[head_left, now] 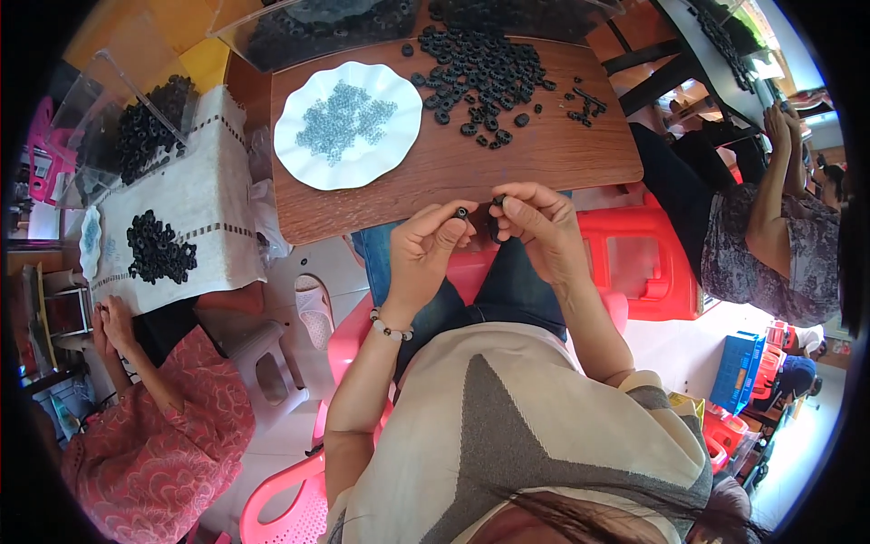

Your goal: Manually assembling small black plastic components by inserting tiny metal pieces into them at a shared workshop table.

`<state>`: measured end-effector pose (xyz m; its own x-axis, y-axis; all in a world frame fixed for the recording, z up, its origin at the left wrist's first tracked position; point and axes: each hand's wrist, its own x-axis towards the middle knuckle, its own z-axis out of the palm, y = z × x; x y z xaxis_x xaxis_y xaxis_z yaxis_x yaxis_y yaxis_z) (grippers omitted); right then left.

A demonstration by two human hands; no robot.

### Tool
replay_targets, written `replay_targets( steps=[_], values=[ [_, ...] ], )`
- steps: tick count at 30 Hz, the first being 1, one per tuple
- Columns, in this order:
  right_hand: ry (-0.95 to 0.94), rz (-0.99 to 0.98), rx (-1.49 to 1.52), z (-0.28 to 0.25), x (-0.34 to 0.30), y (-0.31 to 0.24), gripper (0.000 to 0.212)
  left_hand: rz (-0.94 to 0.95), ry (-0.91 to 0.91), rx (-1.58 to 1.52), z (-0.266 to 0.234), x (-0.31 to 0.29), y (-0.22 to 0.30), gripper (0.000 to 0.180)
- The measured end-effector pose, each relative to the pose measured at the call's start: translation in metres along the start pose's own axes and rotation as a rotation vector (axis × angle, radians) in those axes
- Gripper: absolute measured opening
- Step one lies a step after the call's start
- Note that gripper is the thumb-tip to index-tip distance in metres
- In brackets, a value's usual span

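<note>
My left hand point(430, 238) is closed in a pinch on a small black ring-shaped part point(461, 213), whose round opening faces up. Close beside it, my right hand point(536, 227) pinches another small black part point(497, 207), partly hidden by the fingers. Both hands hang over my lap, just off the near edge of the brown wooden table point(362, 207). On that table lies a spread pile of black ring-shaped parts point(485, 77). To its left stands a white wavy-rimmed plate point(294, 168) with many tiny clear pieces point(344, 122) on it.
Clear bins point(335, 32) of black parts line the table's far side. At left, a co-worker's hands point(111, 322) are by a cloth-covered table point(213, 181) with another black pile point(159, 247). A red stool point(639, 249) stands at right, near another person's arm point(770, 199).
</note>
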<state>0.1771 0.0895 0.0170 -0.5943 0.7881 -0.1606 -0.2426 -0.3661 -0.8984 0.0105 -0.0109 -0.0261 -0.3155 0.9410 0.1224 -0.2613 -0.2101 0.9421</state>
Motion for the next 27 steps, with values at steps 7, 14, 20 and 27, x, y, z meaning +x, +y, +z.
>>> replay_targets(
  steps=[7, 14, 20, 27],
  values=[
    [-0.018, -0.009, -0.091, 0.003, 0.004, 0.007, 0.021, 0.044, -0.019, 0.003, 0.002, 0.001, -0.002, 0.031],
    [-0.034, -0.076, -0.241, 0.010, 0.004, 0.003, 0.018, 0.103, 0.007, 0.056, 0.003, 0.002, -0.002, 0.029],
    [-0.016, -0.033, -0.241, 0.011, 0.006, 0.000, 0.016, 0.155, 0.028, 0.187, 0.005, 0.004, 0.001, 0.028],
    [-0.051, -0.046, -0.301, 0.007, 0.002, 0.000, 0.019, 0.145, 0.050, 0.267, 0.001, 0.002, 0.002, 0.026]
  ],
)
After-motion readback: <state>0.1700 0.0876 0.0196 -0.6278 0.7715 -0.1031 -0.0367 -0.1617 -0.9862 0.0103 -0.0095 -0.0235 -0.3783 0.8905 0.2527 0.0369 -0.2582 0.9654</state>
